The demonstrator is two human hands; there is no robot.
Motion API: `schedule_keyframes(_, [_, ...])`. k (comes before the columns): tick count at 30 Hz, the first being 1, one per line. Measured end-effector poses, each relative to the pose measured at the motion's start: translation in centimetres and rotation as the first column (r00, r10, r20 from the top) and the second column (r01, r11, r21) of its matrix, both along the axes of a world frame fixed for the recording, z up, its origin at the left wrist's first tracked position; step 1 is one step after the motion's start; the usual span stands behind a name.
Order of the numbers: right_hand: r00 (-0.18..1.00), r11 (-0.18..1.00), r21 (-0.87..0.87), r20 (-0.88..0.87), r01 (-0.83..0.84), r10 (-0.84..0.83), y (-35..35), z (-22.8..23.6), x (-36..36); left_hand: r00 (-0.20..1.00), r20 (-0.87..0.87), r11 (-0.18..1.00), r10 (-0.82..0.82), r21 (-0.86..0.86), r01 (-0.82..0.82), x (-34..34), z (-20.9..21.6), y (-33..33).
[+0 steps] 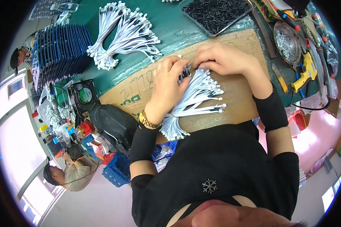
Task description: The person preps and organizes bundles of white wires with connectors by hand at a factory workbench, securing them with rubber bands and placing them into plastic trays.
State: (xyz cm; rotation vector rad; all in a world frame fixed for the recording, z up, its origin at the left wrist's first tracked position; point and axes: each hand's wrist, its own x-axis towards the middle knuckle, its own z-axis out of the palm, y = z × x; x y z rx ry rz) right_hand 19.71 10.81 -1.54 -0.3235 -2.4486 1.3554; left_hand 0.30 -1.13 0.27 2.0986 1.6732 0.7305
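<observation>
A bundle of thin white flat cables [199,89] with small connector ends lies fanned out on a cardboard sheet [235,109], tied near its lower end. My left hand [166,83] curls around the bundle's upper left side, with dark cable ends showing between thumb and fingers. My right hand [225,58] bends over the top of the bundle, its fingertips pinched together close to the left fingers. Whatever is between the right fingertips is hidden by the hand. Some cables stick out to the right, apart from the rest.
Another white cable bundle [121,36] lies on the green mat beyond. A tray [213,34] of short black tubes stands at the far side. On the right are a metal dish [288,41], a yellow glue gun [306,72] and a knife [279,77]. Leftward stand blue boards [60,49] and a fan [83,96].
</observation>
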Motion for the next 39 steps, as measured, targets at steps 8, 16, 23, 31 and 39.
schedule_keyframes(8, [0.999, 0.997, -0.078, -0.045, 0.017, -0.02, 0.6, -1.1, 0.0, 0.984, -0.152, 0.956, -0.097, 0.261, 0.134, 1.0, -0.3, 0.0])
schedule_keyframes(16, [0.991, 0.974, -0.193, -0.049, 0.115, -0.126, 0.1, -1.7, -0.1, 0.964, -0.227, 0.946, -0.137, 0.258, 0.195, 1.7, 0.0, -0.2])
schedule_keyframes(23, [0.975, 0.964, -0.176, -0.059, 0.199, -0.212, 0.1, -1.8, -0.4, 0.922, -0.378, 0.989, -0.084, 0.08, 0.123, 2.4, 1.7, -0.2])
schedule_keyframes(31, [0.764, 0.741, 0.202, -0.267, 0.641, -0.588, 3.1, 3.1, 0.3, 0.992, -0.111, 0.976, 0.055, 0.216, -0.03, 1.2, 0.2, -1.1])
schedule_keyframes(39, [0.731, 0.761, 0.499, 0.315, 0.415, -0.605, 7.6, 2.0, -0.4, 0.983, 0.18, 0.943, 0.024, 0.322, -0.082, -0.3, -0.6, -1.4])
